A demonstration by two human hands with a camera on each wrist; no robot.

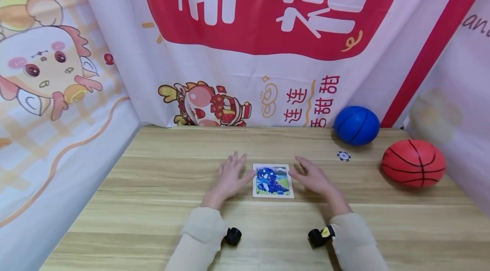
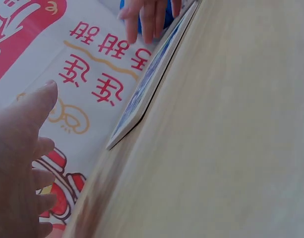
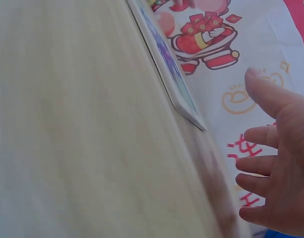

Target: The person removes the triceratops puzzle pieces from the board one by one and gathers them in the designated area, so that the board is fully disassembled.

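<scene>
A square picture puzzle (image 1: 273, 181) with a pale frame and a blue dinosaur lies flat on the wooden table, between the two hands. My left hand (image 1: 232, 176) is at its left side, fingers spread and thumb close to the frame's edge. On the opposite side my right hand (image 1: 313, 177) has its fingers extended, the thumb near the right edge. Neither hand holds anything. In the left wrist view the puzzle (image 2: 146, 87) is seen edge-on, low on the tabletop. The right wrist view shows the puzzle (image 3: 166, 64) beyond the spread fingers (image 3: 256, 165).
A blue ball (image 1: 357, 126) sits at the table's back right, with a red ball (image 1: 414, 163) to its right and nearer. A small round black-and-white chip (image 1: 343, 156) lies in front of the blue ball. Printed cloth (image 1: 237, 62) hangs behind the wooden table (image 1: 153, 203).
</scene>
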